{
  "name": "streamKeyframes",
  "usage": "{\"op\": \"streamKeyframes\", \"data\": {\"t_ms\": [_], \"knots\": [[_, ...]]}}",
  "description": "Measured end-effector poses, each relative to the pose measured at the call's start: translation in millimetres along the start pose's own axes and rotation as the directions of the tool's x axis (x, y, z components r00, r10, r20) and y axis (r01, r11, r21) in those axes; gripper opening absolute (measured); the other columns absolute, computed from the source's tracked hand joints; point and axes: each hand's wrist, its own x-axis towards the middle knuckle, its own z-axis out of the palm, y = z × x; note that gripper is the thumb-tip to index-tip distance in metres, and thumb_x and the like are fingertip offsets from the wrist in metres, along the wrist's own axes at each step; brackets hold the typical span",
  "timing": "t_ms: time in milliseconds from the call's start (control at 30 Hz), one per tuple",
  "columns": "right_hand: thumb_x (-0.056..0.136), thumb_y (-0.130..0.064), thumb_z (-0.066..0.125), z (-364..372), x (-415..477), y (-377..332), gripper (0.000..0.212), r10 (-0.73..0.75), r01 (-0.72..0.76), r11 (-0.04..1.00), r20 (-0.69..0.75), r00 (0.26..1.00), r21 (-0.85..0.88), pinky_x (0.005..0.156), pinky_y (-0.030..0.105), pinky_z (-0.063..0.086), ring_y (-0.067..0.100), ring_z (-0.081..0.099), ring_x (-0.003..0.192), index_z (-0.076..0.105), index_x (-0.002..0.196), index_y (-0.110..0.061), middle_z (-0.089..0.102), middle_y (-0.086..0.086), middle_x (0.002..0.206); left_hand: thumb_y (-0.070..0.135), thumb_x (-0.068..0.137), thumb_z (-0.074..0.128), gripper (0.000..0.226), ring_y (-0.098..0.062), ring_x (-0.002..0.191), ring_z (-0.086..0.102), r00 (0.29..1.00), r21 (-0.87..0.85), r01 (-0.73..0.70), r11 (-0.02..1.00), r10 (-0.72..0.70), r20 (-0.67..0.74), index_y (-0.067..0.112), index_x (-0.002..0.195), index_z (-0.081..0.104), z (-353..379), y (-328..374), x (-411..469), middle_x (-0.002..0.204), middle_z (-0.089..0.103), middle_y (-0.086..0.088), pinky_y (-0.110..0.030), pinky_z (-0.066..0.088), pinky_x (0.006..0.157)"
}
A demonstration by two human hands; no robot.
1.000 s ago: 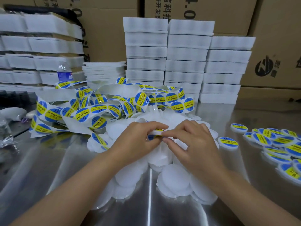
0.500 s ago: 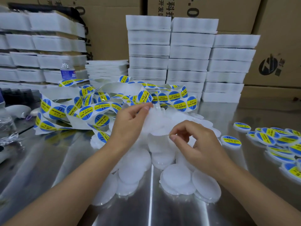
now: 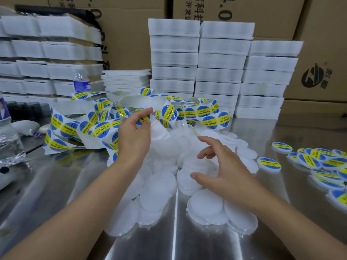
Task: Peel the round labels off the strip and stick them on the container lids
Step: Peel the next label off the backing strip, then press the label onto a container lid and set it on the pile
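The left hand (image 3: 134, 136) pinches the label strip (image 3: 105, 128) just behind the lid pile (image 3: 159, 188); the strip trails leftward across the worktop (image 3: 56, 184). The right hand (image 3: 223, 169) hovers above the pile, fingers (image 3: 206, 140) spread.

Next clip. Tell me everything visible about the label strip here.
The label strip is a long ribbon of white backing paper carrying round stickers, blue with a yellow band reading SOLDERING PASTE. It lies in loose, tangled loops on the metal table, behind the pile of plain white lids. The left hand pinches one stretch, raised above the lids; below the pinch it looks bare of stickers. The right hand does not touch it.
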Motion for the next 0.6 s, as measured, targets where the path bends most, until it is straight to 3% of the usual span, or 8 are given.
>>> {"op": "streamKeyframes", "data": {"t_ms": [67, 200, 333, 400, 500, 600], "knots": [[0.073, -0.042, 0.069, 1.6, -0.1, 2.6, 0.078, 0.034, -0.033, 0.998, 0.02, 0.999, -0.045, 0.091, 0.02, 0.021, -0.004, 0.035, 0.103, 0.014, 0.126, -0.059, 0.047, -0.03, 0.109, 0.007, 0.091, 0.049, 0.042, -0.012, 0.052, 0.035, 1.0, 0.008, -0.01, 1.0, 0.01, -0.011, 0.046, 0.089, 0.064, -0.4, 0.1, 0.1, 0.095, 0.049, -0.013, -0.019, 0.031, 0.051], [0.076, -0.04, 0.069, 1.8, 0.5, 6.7, 0.083, 0.056, -0.055, 0.995, 0.01, 0.998, -0.088, 0.086, 0.016, 0.016, -0.004, 0.034, 0.103, 0.016, 0.139, -0.045, 0.047, -0.027, 0.112, 0.007, 0.09, 0.049, 0.042, -0.012, 0.061, 0.042, 1.0, -0.003, -0.02, 1.0, 0.02, -0.009, 0.045, 0.083, 0.065, 0.2, 0.9, -2.0, 0.111, 0.058, -0.012, -0.025, 0.036, 0.06], [0.08, -0.03, 0.069, 0.6, 1.8, 4.9, 0.07, 0.03, -0.031, 0.998, -0.025, 0.999, -0.063, 0.087, 0.014, 0.016, -0.021, 0.031, 0.094, 0.02, 0.123, -0.054, 0.055, -0.032, 0.096, 0.007, 0.089, 0.05, 0.042, -0.009, 0.066, 0.046, 0.999, 0.002, -0.039, 0.999, 0.039, -0.008, 0.043, 0.074, 0.067, 1.2, 0.7, -3.4, 0.104, 0.062, -0.006, -0.028, 0.037, 0.063], [0.079, -0.022, 0.069, -0.5, 2.7, 4.4, 0.066, 0.044, -0.046, 0.998, -0.049, 0.998, -0.039, 0.098, 0.016, 0.013, -0.018, 0.034, 0.093, 0.025, 0.117, -0.054, 0.06, -0.029, 0.09, 0.007, 0.089, 0.05, 0.042, -0.003, 0.064, 0.048, 0.999, 0.007, -0.041, 0.999, 0.041, 0.005, 0.041, 0.074, 0.068, 1.0, -0.8, -2.3, 0.114, 0.061, -0.007, -0.023, 0.037, 0.059], [0.078, -0.013, 0.067, -3.5, 3.5, 3.7, 0.063, 0.083, -0.083, 0.997, -0.051, 0.995, 0.008, 0.111, 0.024, 0.004, -0.007, 0.043, 0.1, 0.032, 0.114, -0.052, 0.064, -0.026, 0.084, 0.004, 0.089, 0.048, 0.044, 0.004, 0.074, 0.054, 0.999, -0.015, -0.048, 0.999, 0.048, 0.023, 0.038, 0.071, 0.069, 1.3, -1.2, -2.8, 0.116, 0.065, 0.001, -0.017, 0.04, 0.067], [0.079, -0.012, 0.068, -7.2, 3.0, 0.8, 0.059, 0.106, -0.101, 0.991, -0.056, 0.993, 0.084, 0.115, 0.038, 0.014, -0.002, 0.047, 0.104, 0.036, 0.11, -0.051, 0.066, -0.024, 0.081, 0.0, 0.088, 0.048, 0.047, 0.009, 0.076, 0.06, 0.997, -0.07, -0.051, 0.996, 0.055, 0.048, 0.035, 0.067, 0.071, 2.0, 0.9, -5.7, 0.109, 0.07, 0.003, -0.009, 0.044, 0.065]]}}
